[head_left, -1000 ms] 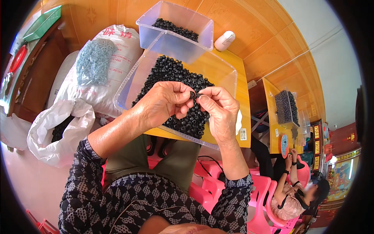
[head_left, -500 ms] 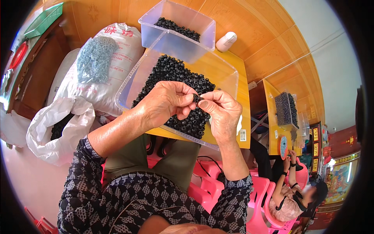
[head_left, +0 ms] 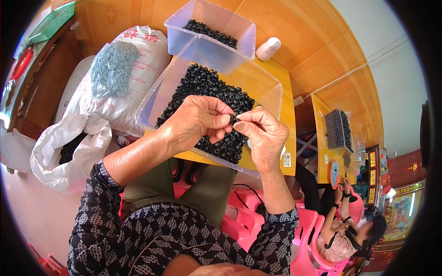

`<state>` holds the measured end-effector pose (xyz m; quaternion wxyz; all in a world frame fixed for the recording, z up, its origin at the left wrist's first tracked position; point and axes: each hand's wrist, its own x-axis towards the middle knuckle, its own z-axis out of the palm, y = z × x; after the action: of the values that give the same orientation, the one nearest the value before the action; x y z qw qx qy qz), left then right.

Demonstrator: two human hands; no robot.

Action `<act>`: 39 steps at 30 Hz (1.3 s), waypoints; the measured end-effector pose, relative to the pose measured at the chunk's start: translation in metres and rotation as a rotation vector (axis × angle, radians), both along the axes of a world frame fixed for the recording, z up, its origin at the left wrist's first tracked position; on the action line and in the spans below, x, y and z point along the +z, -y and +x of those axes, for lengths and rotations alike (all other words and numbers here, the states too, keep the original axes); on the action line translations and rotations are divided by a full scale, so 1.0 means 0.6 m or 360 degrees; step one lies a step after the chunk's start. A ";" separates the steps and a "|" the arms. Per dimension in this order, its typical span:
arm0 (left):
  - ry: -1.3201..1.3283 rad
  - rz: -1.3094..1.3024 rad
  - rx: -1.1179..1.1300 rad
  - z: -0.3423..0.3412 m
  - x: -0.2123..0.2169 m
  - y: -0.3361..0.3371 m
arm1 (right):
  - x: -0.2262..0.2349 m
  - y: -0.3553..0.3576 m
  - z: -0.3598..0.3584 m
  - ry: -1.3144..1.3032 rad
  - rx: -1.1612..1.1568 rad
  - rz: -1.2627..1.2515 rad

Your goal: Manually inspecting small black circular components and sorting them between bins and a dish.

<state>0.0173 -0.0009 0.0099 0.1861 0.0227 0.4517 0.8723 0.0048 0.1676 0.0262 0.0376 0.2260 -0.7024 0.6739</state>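
My left hand [head_left: 202, 118] pinches a small black ring-shaped part [head_left: 234, 119] between thumb and fingertips. From the other side my right hand [head_left: 266, 135] meets it, thumb and forefinger closed at the part's edge. Whether the right fingertips also hold some smaller piece is too small to tell. Both hands are raised over a clear plastic bin [head_left: 271, 83], and beneath them lies a heap of similar black parts [head_left: 202, 83].
Behind stands a second clear bin [head_left: 209, 14] with black parts, beside a white bottle [head_left: 268, 48]. White sacks [head_left: 147, 60] and a bag of blue-grey pieces [head_left: 113, 71] are at the left. Far right, a person [head_left: 340, 239] sits by another yellow table [head_left: 323, 138].
The black part has turned a little between my fingertips, so its opening faces differently. My right hand has shifted slightly right; my left stays nearly where it was.
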 end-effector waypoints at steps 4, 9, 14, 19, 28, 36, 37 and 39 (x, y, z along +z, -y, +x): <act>-0.0040 -0.0099 0.0036 0.001 0.000 -0.002 | 0.004 -0.002 0.000 -0.0064 -0.0023 0.0115; -0.0139 -0.0152 0.0082 0.005 -0.005 -0.002 | 0.012 -0.006 0.000 -0.0136 0.0042 0.0259; -0.0162 -0.0120 0.0097 0.008 -0.005 -0.004 | 0.010 -0.007 0.001 -0.0043 0.0097 0.0184; -0.0180 -0.0143 0.0123 0.010 -0.003 -0.005 | 0.012 -0.005 0.003 -0.0018 0.0109 0.0117; -0.0287 -0.0219 0.0134 0.017 -0.004 -0.003 | 0.020 -0.015 -0.012 0.0438 0.0391 -0.0020; -0.0334 -0.0217 0.0152 0.020 -0.005 -0.003 | 0.006 -0.015 -0.031 0.0757 0.0622 -0.0087; -0.0328 -0.0243 0.0161 0.020 -0.004 -0.004 | 0.004 -0.014 -0.031 0.0760 0.0621 -0.0086; -0.0337 -0.0264 0.0169 0.022 -0.003 -0.006 | 0.001 -0.011 -0.029 0.0729 0.0572 -0.0097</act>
<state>0.0306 0.0026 0.0080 0.0921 0.0753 0.5398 0.8334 -0.0129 0.1743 0.0270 -0.2352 0.1877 -0.6208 0.7239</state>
